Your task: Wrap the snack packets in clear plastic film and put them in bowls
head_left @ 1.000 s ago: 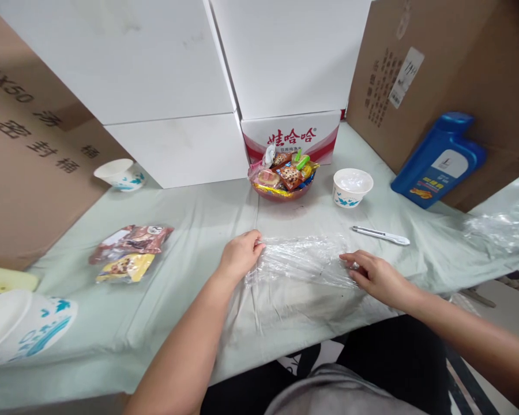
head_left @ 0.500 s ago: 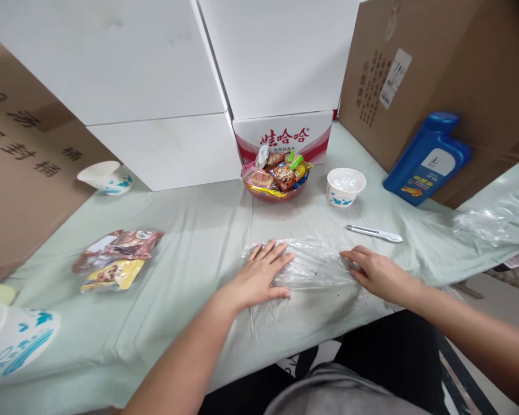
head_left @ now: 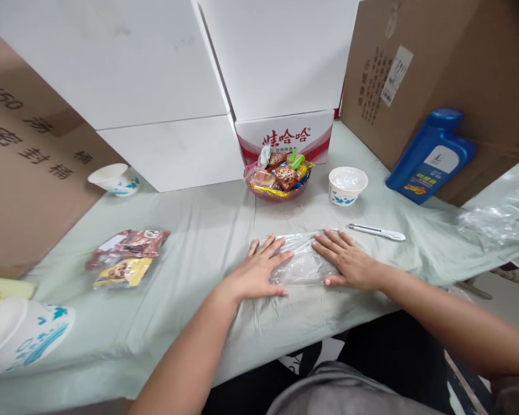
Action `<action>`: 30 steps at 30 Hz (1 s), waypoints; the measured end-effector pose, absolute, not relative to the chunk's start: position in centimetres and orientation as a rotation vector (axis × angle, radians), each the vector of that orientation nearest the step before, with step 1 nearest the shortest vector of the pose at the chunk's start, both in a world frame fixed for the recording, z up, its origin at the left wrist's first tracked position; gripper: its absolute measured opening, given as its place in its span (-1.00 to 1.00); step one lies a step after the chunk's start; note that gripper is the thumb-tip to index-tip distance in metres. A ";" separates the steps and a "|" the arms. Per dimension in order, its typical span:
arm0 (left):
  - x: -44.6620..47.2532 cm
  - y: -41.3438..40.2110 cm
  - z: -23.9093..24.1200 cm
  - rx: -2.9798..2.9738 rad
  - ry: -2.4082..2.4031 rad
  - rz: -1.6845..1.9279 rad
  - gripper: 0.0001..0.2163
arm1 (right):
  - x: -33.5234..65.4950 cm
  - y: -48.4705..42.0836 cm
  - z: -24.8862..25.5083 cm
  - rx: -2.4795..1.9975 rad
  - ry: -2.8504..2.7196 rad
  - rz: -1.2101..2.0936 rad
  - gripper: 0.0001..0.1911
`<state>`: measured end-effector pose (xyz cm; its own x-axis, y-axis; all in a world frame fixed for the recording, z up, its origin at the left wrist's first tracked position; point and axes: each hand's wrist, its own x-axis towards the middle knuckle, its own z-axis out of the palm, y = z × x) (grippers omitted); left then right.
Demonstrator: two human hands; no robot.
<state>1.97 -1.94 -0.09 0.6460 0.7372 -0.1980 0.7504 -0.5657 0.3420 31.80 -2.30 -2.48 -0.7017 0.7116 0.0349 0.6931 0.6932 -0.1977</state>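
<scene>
Clear plastic (head_left: 303, 268) spread out flat!

Head view: it lay on the pale green tablecloth (head_left: 199, 230), left hand (head_left: 258, 276) across one end, right hand (head_left: 351, 262) across the other! Fingers splayed wide, gripping nothing, probably to smooth its wrinkles. Slim white tool (head_left: 378, 231) sat just beyond, leaving both hands free.

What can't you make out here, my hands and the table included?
All in the head view:
Clear plastic: the parts under the left hand and right hand.
Large paper bowl: its left side, cut off by the picture's edge.
Reddish bowl: its bottom, hidden by wrapped snacks.
Blue bottle: small label print, too tiny.
</scene>
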 end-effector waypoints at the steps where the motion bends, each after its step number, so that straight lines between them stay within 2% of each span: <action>1: 1.4 -1.7 0.1 2.457 1.204 -0.050 -0.17 | 32.5 -1.8 -2.8 -1.204 -2.782 0.238 -0.04; 7: -2.5 -0.7 1.8 2.373 1.542 0.093 -0.20 | 35.7 -0.6 -2.6 -1.333 -2.733 0.154 -0.08; 13: -0.3 -2.0 2.3 2.278 1.598 0.165 -0.61 | 35.5 -0.7 -3.1 -1.320 -2.710 0.122 -0.09; 18: 1.8 -2.0 1.2 2.078 1.420 0.498 -0.89 | 35.7 -0.6 -3.4 -1.304 -2.706 0.099 -0.10; 21: 1.1 -1.6 1.0 1.789 1.239 0.579 -0.89 | 35.7 -0.6 -3.3 -1.303 -2.717 0.087 -0.10; 24: 0.1 -1.4 0.9 1.620 1.115 0.459 -0.85 | 35.7 -0.6 -3.3 -1.314 -2.734 0.054 -0.09; 28: -1.0 -1.3 0.8 1.726 1.208 0.275 -0.90 | 35.8 -0.6 -3.3 -1.303 -2.760 0.008 -0.07; 30: -1.5 -1.4 1.0 1.795 1.306 0.246 -0.86 | 35.8 -0.6 -3.4 -1.296 -2.763 -0.004 -0.06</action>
<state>-1.45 -1.43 1.01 0.4278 0.8461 -0.3179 0.6724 -0.0629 0.7375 35.79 -0.59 -3.36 -0.6359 0.7674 0.0818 0.7676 0.6399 -0.0356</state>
